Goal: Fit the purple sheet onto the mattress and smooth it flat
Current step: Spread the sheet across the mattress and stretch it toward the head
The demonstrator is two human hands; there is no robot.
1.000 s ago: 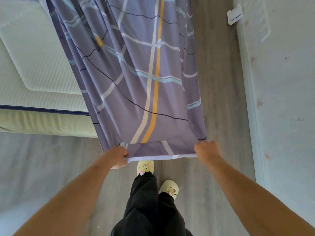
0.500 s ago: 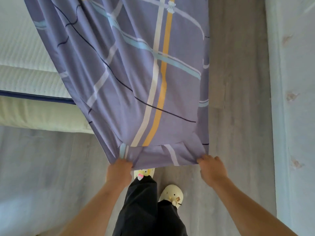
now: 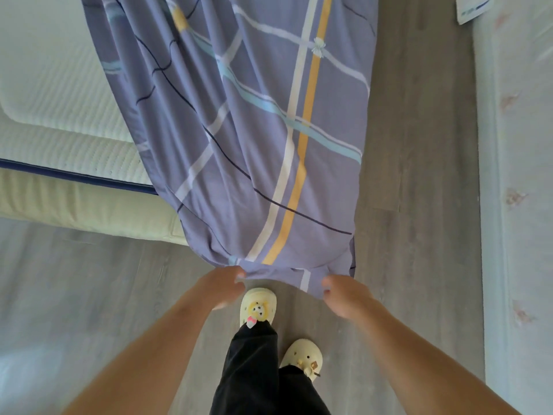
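Currently: left hand and right hand each pinch the near hem of the purple sheet, which stretches toward 12 o'clock, overlapping the mattress at 10 o'clock.

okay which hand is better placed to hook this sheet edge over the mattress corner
Left, probably. The left hand pinches the hem of the purple sheet on the side nearest the mattress, whose corner lies just beyond it. The right hand holds the hem over the floor, farther from the bed.
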